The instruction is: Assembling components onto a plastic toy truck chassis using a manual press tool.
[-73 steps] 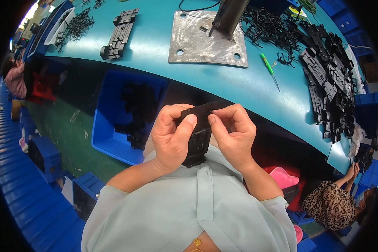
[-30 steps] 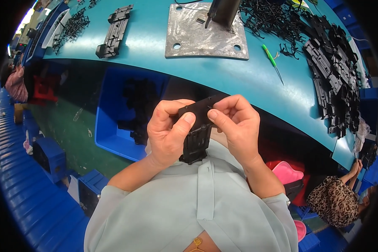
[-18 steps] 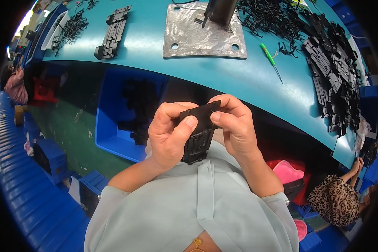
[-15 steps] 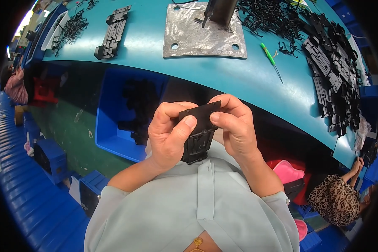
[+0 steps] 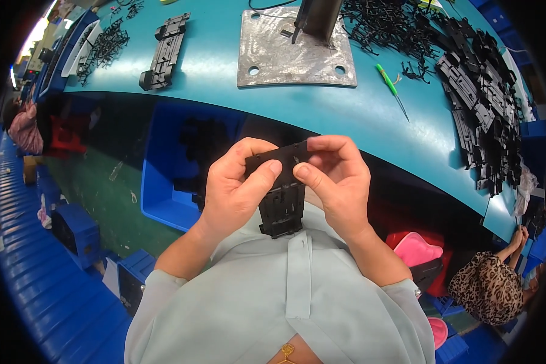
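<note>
Between my hands, in front of my waist, is a long black plastic part (image 5: pixel 283 209), with a flat plate at its upper end and a ribbed body hanging below. My left hand (image 5: pixel 239 185) is closed on the plate's left side, thumb on the face and fingers behind. On the right side my right hand (image 5: pixel 338 182) pinches it, its thumb on the plate's face and its fingers curled at the top corner. Part of the plate is hidden by both thumbs.
On the teal table (image 5: pixel 212 91) stands a metal base plate (image 5: pixel 285 64) with a post. A green-handled pick (image 5: pixel 389 83) lies right of it, near piled black parts (image 5: pixel 482 97). One similar part (image 5: pixel 165 51) lies left. A blue bin (image 5: pixel 164 206) stands below; a person (image 5: pixel 488 285) works at right.
The black part has shifted slightly left, and my left hand with it. My right thumb has slid inward and lower on the plate, and my right fingers have shifted at the corner.
</note>
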A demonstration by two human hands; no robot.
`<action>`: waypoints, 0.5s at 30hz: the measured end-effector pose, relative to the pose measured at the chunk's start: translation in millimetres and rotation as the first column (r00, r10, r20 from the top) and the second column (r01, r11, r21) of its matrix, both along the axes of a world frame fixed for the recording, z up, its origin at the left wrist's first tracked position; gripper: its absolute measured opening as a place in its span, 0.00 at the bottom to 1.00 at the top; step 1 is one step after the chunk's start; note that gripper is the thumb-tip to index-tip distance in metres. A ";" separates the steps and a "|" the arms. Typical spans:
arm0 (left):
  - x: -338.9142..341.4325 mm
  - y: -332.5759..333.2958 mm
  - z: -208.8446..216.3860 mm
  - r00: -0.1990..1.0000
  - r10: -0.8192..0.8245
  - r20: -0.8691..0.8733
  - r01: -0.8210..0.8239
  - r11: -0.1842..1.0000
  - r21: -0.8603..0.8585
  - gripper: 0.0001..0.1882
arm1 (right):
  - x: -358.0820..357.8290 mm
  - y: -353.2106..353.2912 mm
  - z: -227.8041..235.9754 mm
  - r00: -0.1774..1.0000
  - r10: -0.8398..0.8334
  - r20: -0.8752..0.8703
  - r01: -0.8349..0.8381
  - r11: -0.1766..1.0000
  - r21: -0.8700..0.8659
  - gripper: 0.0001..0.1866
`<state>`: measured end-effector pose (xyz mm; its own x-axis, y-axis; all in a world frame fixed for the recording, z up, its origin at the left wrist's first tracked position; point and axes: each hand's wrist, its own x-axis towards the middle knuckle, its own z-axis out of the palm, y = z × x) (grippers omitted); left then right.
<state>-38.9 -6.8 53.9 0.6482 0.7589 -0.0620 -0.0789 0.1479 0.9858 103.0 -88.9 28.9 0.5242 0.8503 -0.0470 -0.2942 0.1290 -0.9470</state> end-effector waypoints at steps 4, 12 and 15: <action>-2.4 0.6 1.9 1.000 0.007 -0.023 -0.007 1.000 -0.014 0.07 | 3.4 -4.8 6.7 0.970 0.034 0.242 -0.019 0.998 -0.064 0.11; 0.1 -3.4 5.8 0.997 0.018 -0.071 -0.018 1.000 -0.005 0.09 | 3.7 -4.9 17.2 0.993 0.115 0.001 -0.114 0.986 -0.121 0.04; -0.5 -6.0 5.8 0.995 0.033 -0.090 -0.029 0.999 0.043 0.09 | 7.1 -5.2 19.1 0.987 0.159 0.002 -0.157 0.978 -0.141 0.03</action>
